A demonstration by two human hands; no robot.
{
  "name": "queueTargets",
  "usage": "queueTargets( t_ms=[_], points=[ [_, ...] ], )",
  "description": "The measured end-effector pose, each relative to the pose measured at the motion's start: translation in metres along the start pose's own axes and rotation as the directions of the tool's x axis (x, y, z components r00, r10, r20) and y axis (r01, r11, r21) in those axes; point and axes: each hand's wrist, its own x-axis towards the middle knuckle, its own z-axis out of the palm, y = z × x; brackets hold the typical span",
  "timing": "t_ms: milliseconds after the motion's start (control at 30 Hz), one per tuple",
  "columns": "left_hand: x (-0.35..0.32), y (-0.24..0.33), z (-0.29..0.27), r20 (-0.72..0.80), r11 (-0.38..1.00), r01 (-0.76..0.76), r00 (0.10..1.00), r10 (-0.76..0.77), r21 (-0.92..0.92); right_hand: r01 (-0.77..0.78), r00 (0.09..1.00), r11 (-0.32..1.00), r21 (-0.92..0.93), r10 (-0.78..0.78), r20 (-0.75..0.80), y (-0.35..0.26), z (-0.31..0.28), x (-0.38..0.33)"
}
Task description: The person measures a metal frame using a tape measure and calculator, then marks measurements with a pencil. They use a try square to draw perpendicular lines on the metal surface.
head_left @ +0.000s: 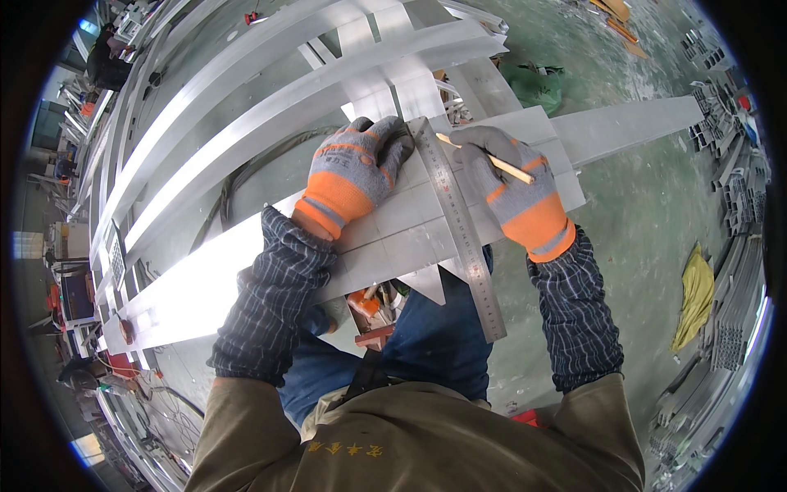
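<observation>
A long grey sheet-metal panel (385,256) with thin lines across it and a notched near edge lies in front of me. Across it runs a steel ruler (456,215), its near end sticking out past the panel's edge over my leg. My left hand (348,168), in a grey and orange glove, is closed at the ruler's far end and rests on the panel. My right hand (520,193), gloved alike, pinches a pale wooden pencil (512,170) just right of the ruler. The pencil's far end is close to the ruler's upper part.
Long metal strips (303,90) stretch across the far left. Below the panel, a red toolbox (374,334) holds tools. Stacked metal profiles (730,295) and a yellow cloth (693,295) lie at the right. A green bag (534,86) sits beyond the panel. Another person (108,61) is far left.
</observation>
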Motion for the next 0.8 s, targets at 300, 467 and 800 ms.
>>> queueTargets(
  t_ms=[300, 467, 800],
  points=[
    [0.001, -0.003, 0.005, -0.018, 1.0, -0.018, 1.0, 0.017, -0.012, 0.101, 0.989, 0.981, -0.167, -0.081, 0.126, -0.021, -0.038, -0.029],
    [0.001, 0.003, 0.001, 0.038, 0.996, 0.049, 0.998, -0.052, 0.07, 0.251, 0.959, 0.94, -0.23, -0.209, 0.193, -0.043, -0.064, -0.059],
    [0.003, -0.006, 0.006, 0.003, 0.998, -0.018, 1.0, 0.018, 0.062, -0.279, 0.959, 0.956, 0.091, 0.282, -0.022, -0.068, -0.103, -0.107]
  ],
)
